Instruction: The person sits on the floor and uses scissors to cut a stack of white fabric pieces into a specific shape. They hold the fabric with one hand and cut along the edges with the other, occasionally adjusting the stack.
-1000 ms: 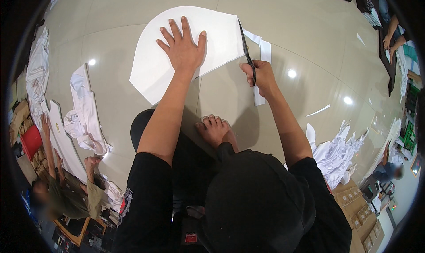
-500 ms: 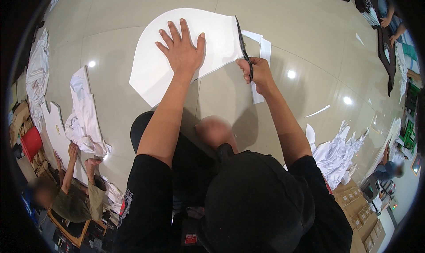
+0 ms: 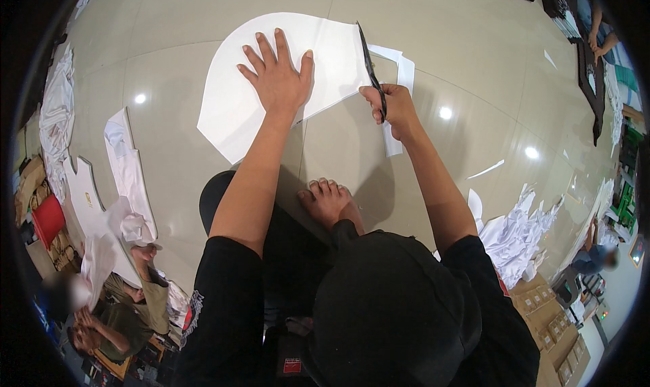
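A large flat white piece, rounded at the far side and sleeve-shaped, lies on the tiled floor in front of me; whether it is cloth or paper I cannot tell. Pressed flat on it with fingers spread is my left hand. My right hand grips black scissors by the handles. Their long blades run along the piece's right edge and look nearly together. A narrow white offcut lies on the floor just beyond the scissors, partly hidden by my right hand.
My bare foot rests below the piece. A heap of white scraps lies to the right, beside cardboard boxes. On the left, a person handles white cloth. Another person's hands work over dark pieces at the far right.
My scissors and right hand have shifted very slightly left and up. My left hand stays still. The person on the left has pulled white cloth toward themselves.
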### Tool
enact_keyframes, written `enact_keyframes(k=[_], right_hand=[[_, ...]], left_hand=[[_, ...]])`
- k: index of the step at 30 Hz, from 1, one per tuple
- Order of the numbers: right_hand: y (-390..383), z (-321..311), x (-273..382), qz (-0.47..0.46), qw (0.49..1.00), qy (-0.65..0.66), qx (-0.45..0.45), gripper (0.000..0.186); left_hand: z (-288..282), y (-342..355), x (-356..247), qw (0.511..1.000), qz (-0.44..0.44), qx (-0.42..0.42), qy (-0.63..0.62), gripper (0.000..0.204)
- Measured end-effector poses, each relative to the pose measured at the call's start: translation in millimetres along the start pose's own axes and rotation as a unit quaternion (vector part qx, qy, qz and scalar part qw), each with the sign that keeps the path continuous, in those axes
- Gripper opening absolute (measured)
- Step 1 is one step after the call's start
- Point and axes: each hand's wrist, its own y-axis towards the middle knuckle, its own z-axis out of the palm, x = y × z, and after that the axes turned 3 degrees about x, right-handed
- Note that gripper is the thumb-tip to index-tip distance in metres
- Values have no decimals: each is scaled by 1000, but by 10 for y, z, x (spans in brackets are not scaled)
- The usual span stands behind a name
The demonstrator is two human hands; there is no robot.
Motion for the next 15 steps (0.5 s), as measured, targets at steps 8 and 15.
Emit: enact_keyframes(k=[8, 15], right_hand=[[-6, -7, -32, -11, 1000, 11, 7, 32], [-154, -259, -222, -5, 998, -40, -48, 37]], left_hand=[[5, 0, 1, 1000, 3, -4, -1, 89], [48, 14, 52, 1000, 7, -15, -8, 90]])
